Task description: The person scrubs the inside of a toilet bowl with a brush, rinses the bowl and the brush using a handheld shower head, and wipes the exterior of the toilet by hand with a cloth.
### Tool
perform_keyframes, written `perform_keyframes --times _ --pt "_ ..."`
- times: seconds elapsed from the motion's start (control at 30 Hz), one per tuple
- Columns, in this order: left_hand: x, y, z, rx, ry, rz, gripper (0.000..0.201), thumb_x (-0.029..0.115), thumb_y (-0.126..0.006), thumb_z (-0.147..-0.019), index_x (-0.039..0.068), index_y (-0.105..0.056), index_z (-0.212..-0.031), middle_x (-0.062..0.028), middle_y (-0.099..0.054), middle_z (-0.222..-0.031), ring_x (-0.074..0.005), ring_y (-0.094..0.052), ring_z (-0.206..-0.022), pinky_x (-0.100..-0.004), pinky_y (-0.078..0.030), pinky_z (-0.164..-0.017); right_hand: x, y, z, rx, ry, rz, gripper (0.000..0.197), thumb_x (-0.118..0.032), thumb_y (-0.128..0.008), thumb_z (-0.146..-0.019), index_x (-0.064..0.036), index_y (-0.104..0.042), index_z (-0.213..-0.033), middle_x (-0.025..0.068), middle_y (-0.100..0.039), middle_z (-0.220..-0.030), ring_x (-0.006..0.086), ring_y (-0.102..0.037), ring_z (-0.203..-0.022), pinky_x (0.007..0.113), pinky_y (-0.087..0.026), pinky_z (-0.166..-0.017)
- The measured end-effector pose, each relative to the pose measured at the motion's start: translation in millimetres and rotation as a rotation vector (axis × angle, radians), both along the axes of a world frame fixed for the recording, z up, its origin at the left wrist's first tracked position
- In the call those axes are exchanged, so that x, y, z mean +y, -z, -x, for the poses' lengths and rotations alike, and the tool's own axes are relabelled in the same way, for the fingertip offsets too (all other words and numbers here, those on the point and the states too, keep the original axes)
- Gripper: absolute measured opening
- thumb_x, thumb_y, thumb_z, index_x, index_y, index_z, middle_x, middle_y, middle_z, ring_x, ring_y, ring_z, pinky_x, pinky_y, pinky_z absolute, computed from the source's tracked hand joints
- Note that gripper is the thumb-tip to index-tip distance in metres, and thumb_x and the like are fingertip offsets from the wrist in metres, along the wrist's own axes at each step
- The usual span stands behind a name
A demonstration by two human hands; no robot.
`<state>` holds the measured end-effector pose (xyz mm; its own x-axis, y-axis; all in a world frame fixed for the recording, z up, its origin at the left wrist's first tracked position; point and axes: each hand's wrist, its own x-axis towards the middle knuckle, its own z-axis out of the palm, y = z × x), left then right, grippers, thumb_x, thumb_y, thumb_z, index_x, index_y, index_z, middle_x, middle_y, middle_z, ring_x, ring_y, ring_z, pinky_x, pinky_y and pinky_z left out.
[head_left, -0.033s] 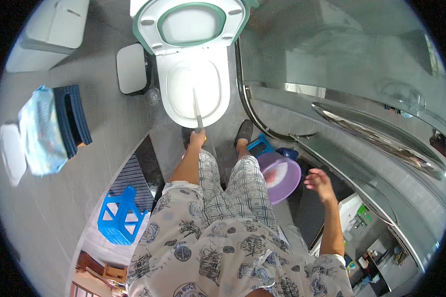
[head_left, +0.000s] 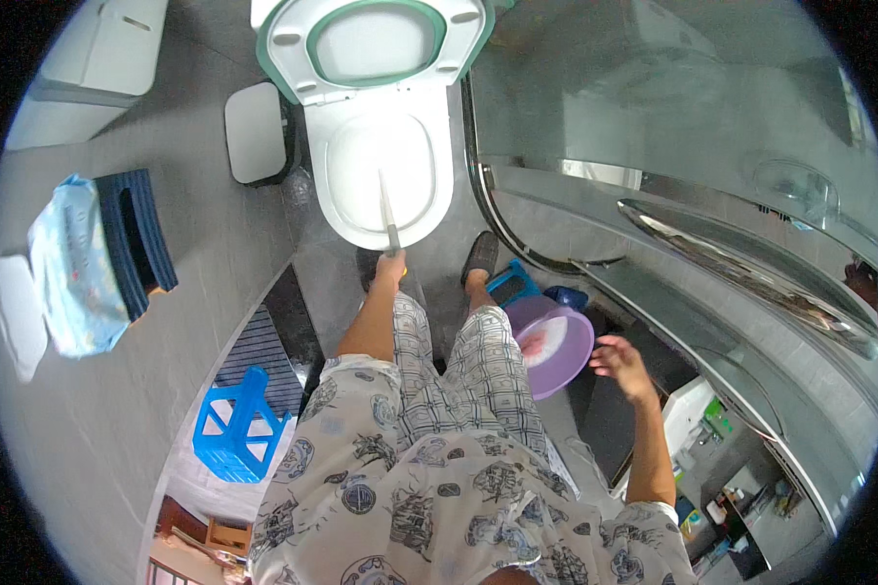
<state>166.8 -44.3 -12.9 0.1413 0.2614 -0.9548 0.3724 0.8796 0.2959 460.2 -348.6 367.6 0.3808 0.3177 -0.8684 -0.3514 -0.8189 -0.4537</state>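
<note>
My left hand (head_left: 390,263) is closed round the grey grip of a long, pale toilet brush (head_left: 387,205). Its shaft reaches into the white toilet bowl (head_left: 327,200), and the brush head cannot be made out. The green-edged seat and lid (head_left: 273,49) stand raised behind the bowl. To the right, my right hand (head_left: 619,366) is open with loosely bent fingers and holds nothing. It hovers beside the rim of a purple basin (head_left: 576,366), whose inside shows white and some red; whether the fingertips touch the rim is unclear.
Left of the toilet stands a lidded bin (head_left: 256,134). A blue stool (head_left: 234,439) is at the lower left, and a smaller blue stool (head_left: 514,283) is behind the basin. A wall holder (head_left: 137,234) carries a blue packet (head_left: 73,263). Curved glass panels with a metal handle (head_left: 751,273) line the right.
My right hand has shifted left, closer to the basin's rim. My left hand and the brush have barely moved.
</note>
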Motion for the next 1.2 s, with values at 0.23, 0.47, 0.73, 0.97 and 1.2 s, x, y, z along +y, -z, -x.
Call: perform_keyframes --times 0.23,0.47,0.73,0.97,1.2 --pt "57.4 -61.1 -42.7 0.069 0.076 -0.217 0.027 0.025 -0.054 -0.089 0.003 -0.051 -0.073 -0.003 -0.044 -0.053 -0.0159 -0.041 -0.039 -0.0284 -0.033 -0.038 56.9 24.3 70.5 -0.016 -0.12 0.027 0.025 -0.012 -0.05 -0.097 -0.0022 -0.052 -0.12 0.0073 -0.062 -0.1 0.0172 -0.062 -0.09 0.03 -0.049 -0.08" --pt "74.3 -150.9 19.4 -0.313 -0.365 0.285 0.027 0.026 -0.056 -0.089 0.008 -0.047 -0.071 0.0018 -0.038 -0.05 -0.0107 -0.036 -0.04 -0.0246 -0.03 -0.037 116.5 54.9 105.7 -0.005 -0.185 -0.256 0.021 -0.01 -0.051 -0.096 -0.0017 -0.053 -0.116 0.0052 -0.061 -0.094 0.0129 -0.059 -0.084 0.027 -0.049 -0.076" --pt "61.8 -194.7 86.0 -0.439 -0.192 0.196 0.031 0.039 -0.059 -0.092 0.012 -0.056 -0.107 0.0052 -0.043 -0.062 -0.0049 -0.039 -0.045 -0.0183 -0.033 -0.039 257.9 15.0 119.9 -0.073 -0.365 -0.425 0.02 -0.011 -0.049 -0.097 -0.0006 -0.054 -0.114 0.0049 -0.061 -0.094 0.0113 -0.058 -0.085 0.027 -0.05 -0.079" --pt "65.6 -166.7 110.3 -0.335 -0.129 0.223 0.027 0.028 -0.052 -0.094 0.01 -0.052 -0.114 0.0033 -0.042 -0.066 -0.0052 -0.035 -0.048 -0.0213 -0.028 -0.039 297.3 16.4 97.3 -0.123 -0.506 -0.464 0.023 -0.015 -0.051 -0.097 -0.0033 -0.054 -0.117 0.0049 -0.061 -0.097 0.0119 -0.058 -0.09 0.027 -0.048 -0.081" --pt "62.9 -222.1 72.0 -0.241 -0.085 0.169 0.024 0.029 -0.055 -0.094 0.009 -0.054 -0.107 0.008 -0.031 -0.059 -0.0033 -0.026 -0.044 -0.0207 -0.019 -0.037 463.9 17.5 9.2 -0.87 -0.323 -0.778 0.027 -0.017 -0.055 -0.091 -0.001 -0.058 -0.112 0.0157 -0.065 -0.098 0.0246 -0.064 -0.087 0.034 -0.05 -0.078"
